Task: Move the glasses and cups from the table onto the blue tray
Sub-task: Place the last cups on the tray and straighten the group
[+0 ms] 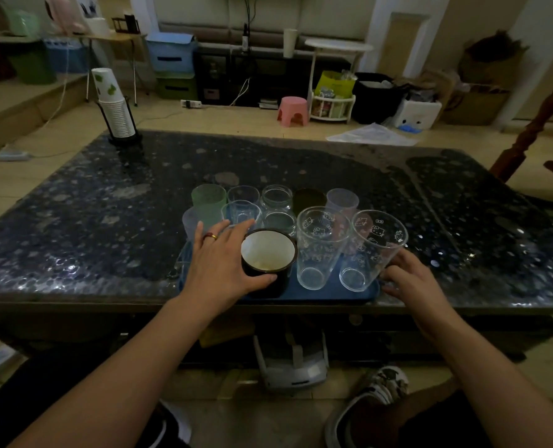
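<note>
Left hand [218, 265] fingers curl around the dark mug [267, 258] at the blue tray [359, 294] front-left. Right hand [412, 286] fingers hold the tilted printed glass [372, 250] at the tray's front-right. Second printed glass [318, 247] stands between; other cups crowd behind on the tray.

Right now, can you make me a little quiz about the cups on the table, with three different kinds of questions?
1. True or false: the left hand grips the dark mug with the white inside.
2. Which does the right hand hold? A) the green cup B) the tilted clear glass with cartoon cats C) the stack of paper cups
3. Fill in: the mug stands on the ____ tray.

Key: 1 true; 2 B; 3 blue.
</note>
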